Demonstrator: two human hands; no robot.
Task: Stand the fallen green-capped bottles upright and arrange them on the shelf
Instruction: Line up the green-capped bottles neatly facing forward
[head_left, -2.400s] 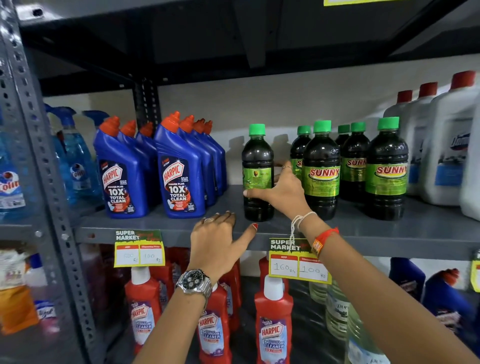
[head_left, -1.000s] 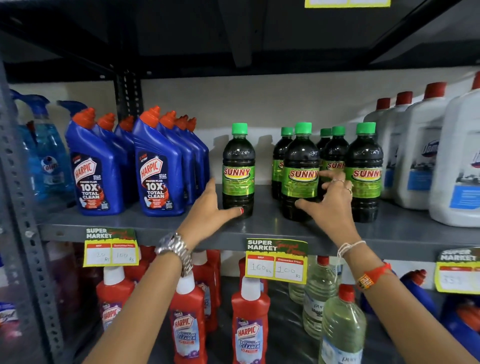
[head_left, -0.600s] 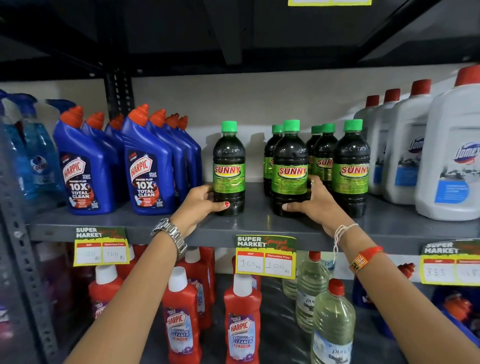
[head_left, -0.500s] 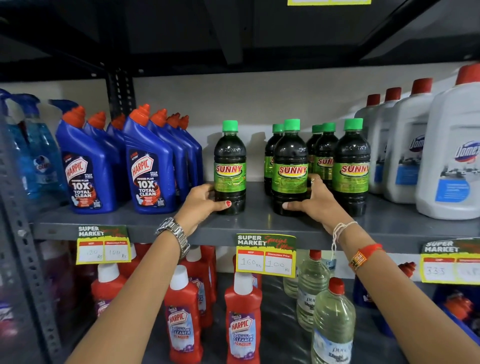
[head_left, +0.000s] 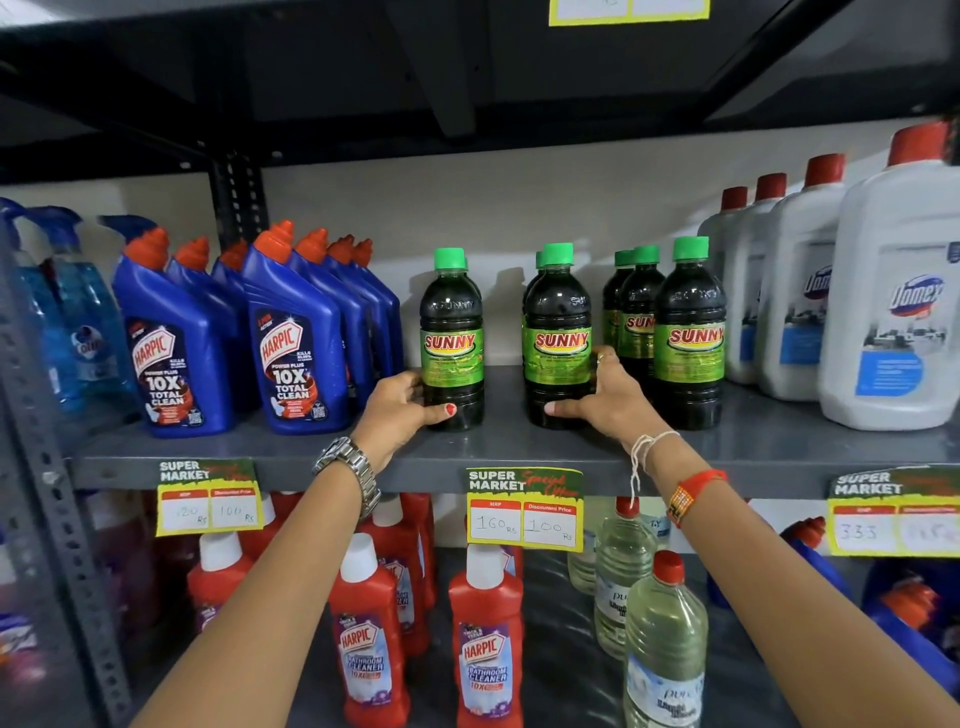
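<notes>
Head view: every green-capped bottle stands upright on the grey shelf (head_left: 519, 447), left hand (head_left: 397, 413) wrapped around the leftmost bottle (head_left: 452, 338), right hand (head_left: 605, 402) cupping the middle front bottle (head_left: 558, 338), with a gap between them.

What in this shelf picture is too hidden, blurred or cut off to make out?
Head view, the only one:
- Rear green-capped bottles: front bottles hide them, so no sure count.
- Left price tag: handwriting too faint.
- Right price tag: second price blurred, cut by the edge.
- Right hand: fingers go behind the middle bottle.
- Top tag: cut off above.
</notes>
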